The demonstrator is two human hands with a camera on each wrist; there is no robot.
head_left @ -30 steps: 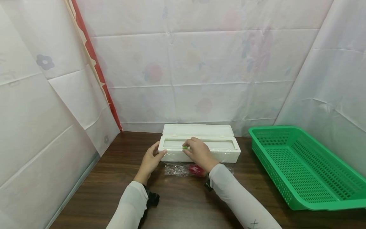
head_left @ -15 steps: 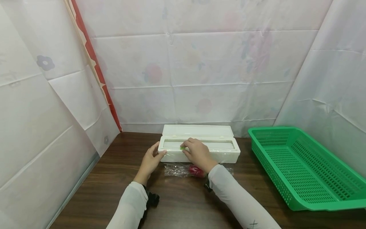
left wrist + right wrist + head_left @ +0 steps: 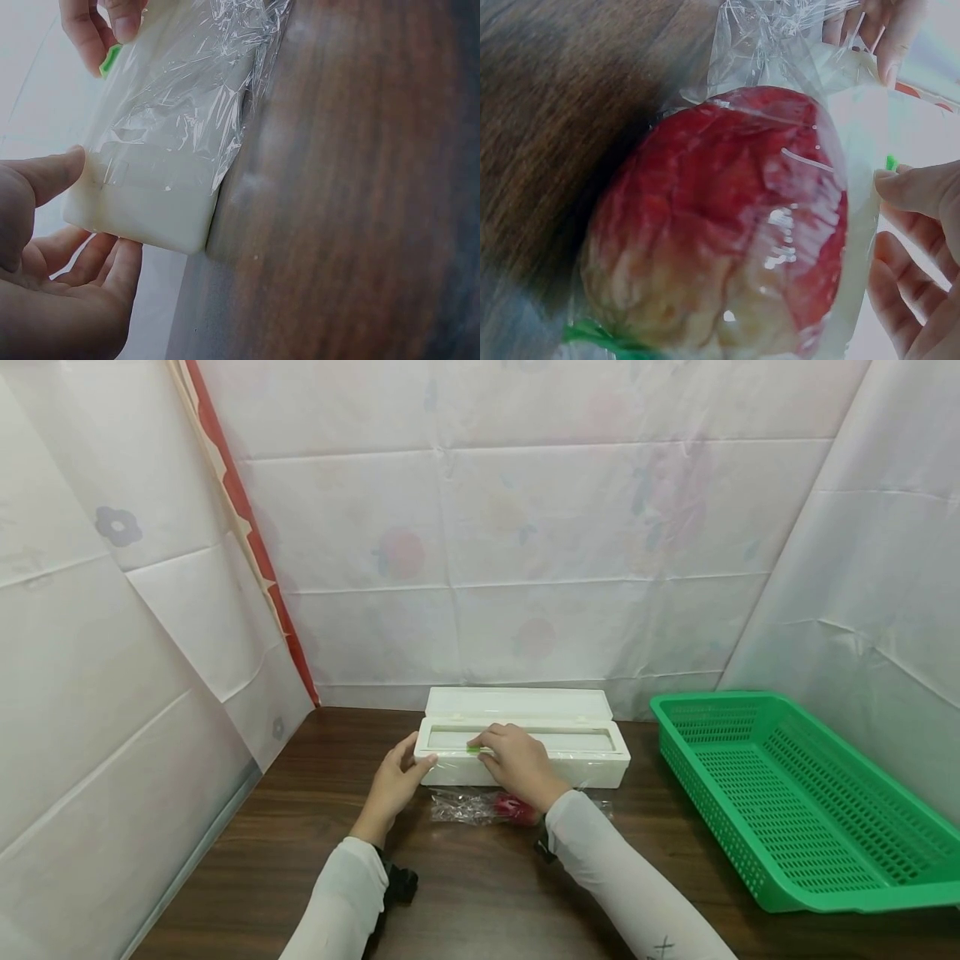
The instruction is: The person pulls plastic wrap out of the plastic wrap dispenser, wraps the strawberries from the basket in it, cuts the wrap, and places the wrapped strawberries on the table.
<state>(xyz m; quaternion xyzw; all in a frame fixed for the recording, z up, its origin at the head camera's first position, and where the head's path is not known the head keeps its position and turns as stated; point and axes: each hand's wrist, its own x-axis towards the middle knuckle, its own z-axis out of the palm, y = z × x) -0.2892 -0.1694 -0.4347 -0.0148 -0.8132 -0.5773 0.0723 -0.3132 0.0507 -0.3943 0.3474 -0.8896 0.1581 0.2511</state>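
A long white cling film dispenser (image 3: 592,770) stands on the table with its lid (image 3: 517,702) raised at the back. My left hand (image 3: 393,781) grips its left end, thumb on top and fingers around the end face. With my right hand (image 3: 517,762) I pinch a small green slide cutter (image 3: 473,748) on the dispenser's front top edge. Clear cling film (image 3: 199,97) hangs over the front side. Before the dispenser lies a rounded red and yellowish fruit or vegetable (image 3: 727,217) under the film, with a green bit at one end; its exact kind is unclear.
A green perforated plastic basket (image 3: 757,852) stands at the right of the dark wood table (image 3: 480,893). White patterned sheeting (image 3: 525,527) rises behind the dispenser and at both sides.
My right hand has slid the green slide cutter a little to the left along the dispenser's edge. The left hand, the dispenser and the wrapped red item stay in place.
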